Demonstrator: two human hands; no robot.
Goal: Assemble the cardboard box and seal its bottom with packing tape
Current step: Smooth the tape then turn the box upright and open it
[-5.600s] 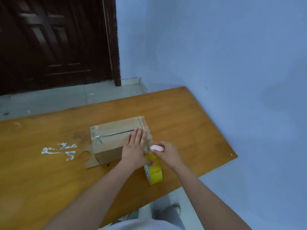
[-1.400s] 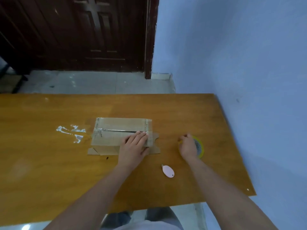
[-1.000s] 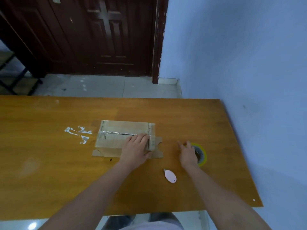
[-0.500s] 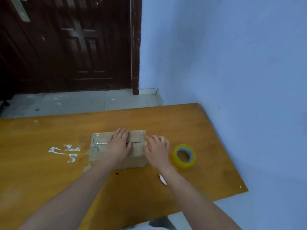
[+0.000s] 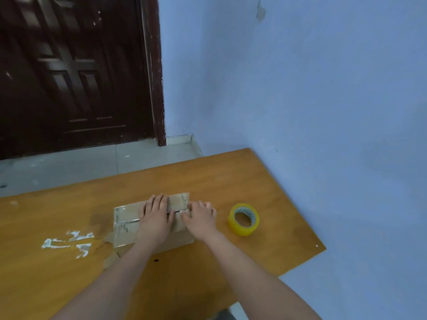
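A small cardboard box (image 5: 126,219) lies upturned on the wooden table (image 5: 231,181), clear tape running along its centre seam and over its ends. My left hand (image 5: 156,215) lies flat on the box's top, fingers straight. My right hand (image 5: 199,215) presses flat on the box's right end, fingers spread over the tape there. A yellow roll of packing tape (image 5: 243,219) lies on the table just right of my right hand, untouched.
White tape residue (image 5: 67,241) marks the table left of the box. The blue wall (image 5: 323,112) runs along the table's right edge. A dark wooden door (image 5: 76,72) and grey floor lie beyond the far edge.
My right hand let go of the tape roll on the table and came onto the box's right end. The left hand slid further onto the top. The pink cutter is out of sight.
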